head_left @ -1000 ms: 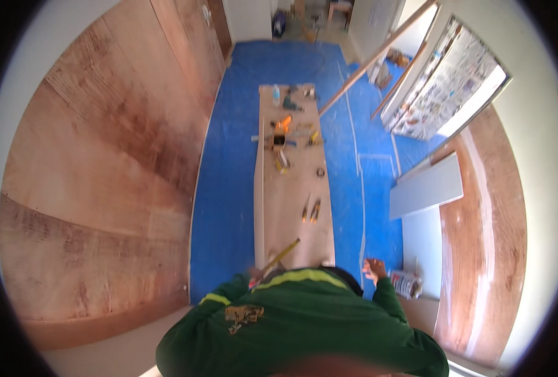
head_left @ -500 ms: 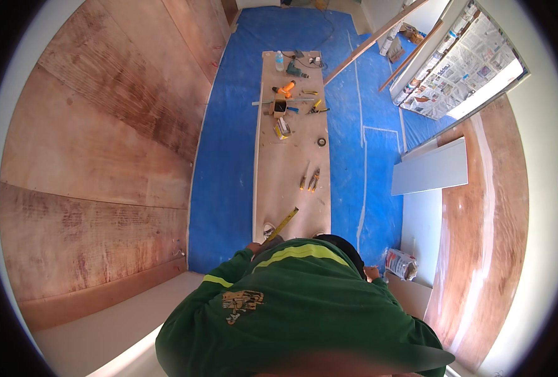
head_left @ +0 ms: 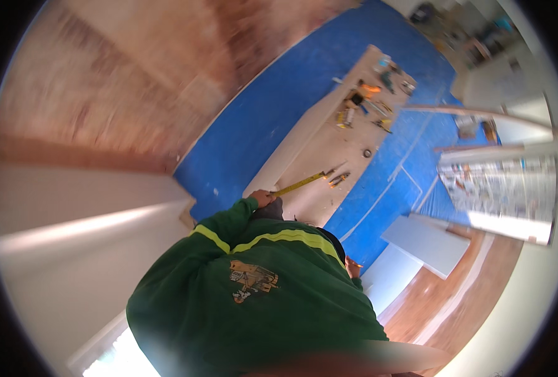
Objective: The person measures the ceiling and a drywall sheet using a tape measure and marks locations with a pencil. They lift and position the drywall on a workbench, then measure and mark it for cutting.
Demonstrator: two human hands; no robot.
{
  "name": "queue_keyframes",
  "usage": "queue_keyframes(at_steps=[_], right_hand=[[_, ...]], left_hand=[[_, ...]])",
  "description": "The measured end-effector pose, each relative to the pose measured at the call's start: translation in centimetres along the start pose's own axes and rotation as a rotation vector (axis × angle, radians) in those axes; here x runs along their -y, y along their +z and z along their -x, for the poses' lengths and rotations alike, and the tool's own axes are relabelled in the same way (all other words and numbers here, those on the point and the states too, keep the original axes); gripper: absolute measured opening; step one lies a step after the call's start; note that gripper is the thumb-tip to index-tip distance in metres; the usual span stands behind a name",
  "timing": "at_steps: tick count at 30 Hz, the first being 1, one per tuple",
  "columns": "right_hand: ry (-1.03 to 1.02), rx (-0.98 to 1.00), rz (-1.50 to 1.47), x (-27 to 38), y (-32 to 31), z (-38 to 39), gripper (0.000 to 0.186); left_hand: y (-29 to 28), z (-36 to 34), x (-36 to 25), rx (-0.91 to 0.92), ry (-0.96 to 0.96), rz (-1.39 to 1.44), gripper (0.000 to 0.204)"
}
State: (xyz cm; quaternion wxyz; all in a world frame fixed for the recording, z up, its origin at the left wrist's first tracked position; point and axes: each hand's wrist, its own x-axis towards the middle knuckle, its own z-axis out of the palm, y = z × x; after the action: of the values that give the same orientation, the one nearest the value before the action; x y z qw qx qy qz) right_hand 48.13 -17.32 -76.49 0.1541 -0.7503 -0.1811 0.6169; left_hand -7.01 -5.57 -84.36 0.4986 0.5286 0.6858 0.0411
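My left hand point(head_left: 263, 198) is closed on the near end of a tape measure, its yellow blade point(head_left: 299, 184) drawn out over a long brown board point(head_left: 310, 201). The blade's far end reaches close to orange-handled pliers point(head_left: 339, 180) and a slim hand tool beside them. Low by my right side, my right hand point(head_left: 353, 268) shows only in part; a thin orange-toned item point(head_left: 354, 262) seems to be at its fingers, too blurred to name.
Farther along the board are a black tape roll point(head_left: 367, 152), an orange tool point(head_left: 369, 89), a green power drill point(head_left: 387, 80) and several small tools. Blue sheeting point(head_left: 228, 147) covers the floor. White panels point(head_left: 426, 242) lean at right; a wooden bar point(head_left: 473, 110) slants across the far right.
The view has swung, so the board now slants up to the right. My left hand and the tape measure are farther out, the blade pointing toward the pliers.
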Motion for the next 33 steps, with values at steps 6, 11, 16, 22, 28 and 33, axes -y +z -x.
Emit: queue_keyframes(at_steps=[6,11,16,22,28,33], right_hand=[[0.014,0.193,0.291,2.6,-3.0,-5.8,0.021],[0.011,0.362,0.438,8.9,-5.4,-13.0,0.019],[-0.016,0.252,0.784,26.2,0.6,-16.5,0.026],[-0.356,0.277,0.566,37.0,15.6,-10.8,0.025],[-0.367,0.418,0.918,30.0,25.7,-5.3,0.027],[-0.154,0.454,1.292,18.1,30.5,0.1,0.024]], left_hand=[[3.9,8.4,8.9,-0.348,-0.351,0.680,0.034],[12.8,21.3,10.8,-0.730,-0.726,1.443,0.043],[27.3,34.3,9.1,-0.972,-0.915,1.612,0.054],[42.5,38.1,1.2,-0.753,-1.060,1.673,0.064],[46.2,40.0,0.5,-0.595,-1.040,1.534,0.065],[44.4,44.8,7.1,-0.570,-1.038,1.316,0.070]])
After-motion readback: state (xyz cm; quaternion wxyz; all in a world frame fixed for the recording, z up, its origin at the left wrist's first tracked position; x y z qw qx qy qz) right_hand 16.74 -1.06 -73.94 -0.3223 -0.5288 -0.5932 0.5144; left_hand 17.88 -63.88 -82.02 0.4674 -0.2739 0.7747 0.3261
